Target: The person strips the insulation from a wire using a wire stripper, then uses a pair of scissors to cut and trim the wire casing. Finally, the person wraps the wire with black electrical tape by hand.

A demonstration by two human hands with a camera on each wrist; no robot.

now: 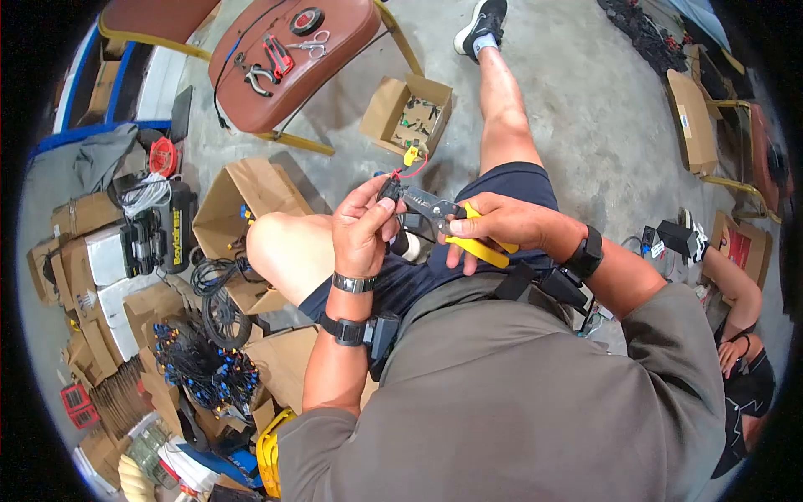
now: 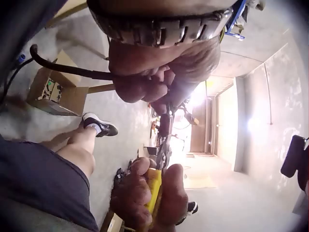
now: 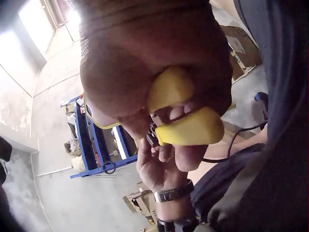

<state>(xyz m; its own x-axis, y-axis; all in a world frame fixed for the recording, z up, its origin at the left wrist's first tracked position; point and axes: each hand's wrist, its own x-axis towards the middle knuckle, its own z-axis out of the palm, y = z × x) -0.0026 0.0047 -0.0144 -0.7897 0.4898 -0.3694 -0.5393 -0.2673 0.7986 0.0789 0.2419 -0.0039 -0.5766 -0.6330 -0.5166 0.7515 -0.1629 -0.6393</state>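
My right hand (image 1: 514, 222) grips the yellow handles of a pair of wire strippers (image 1: 429, 206), whose grey jaws point to the left. Between thumb and fingers, my left hand (image 1: 358, 230) pinches a small black piece (image 1: 390, 190) right at the tool's tip. A thin red wire (image 1: 417, 171) loops up from there to a yellow tag-like piece (image 1: 411, 156). In the left wrist view a dark cable (image 2: 72, 69) runs out from under the left hand. The right wrist view shows the yellow handles (image 3: 190, 129) inside the curled right hand.
A brown chair seat (image 1: 288, 63) holds red-handled cutters, pliers, scissors and a tape roll. Beyond my knees stands an open cardboard box (image 1: 387, 113) with small parts. Bundled blue-tipped cables (image 1: 205, 368) and cartons crowd the left. Another person's arm (image 1: 729, 280) is at right.
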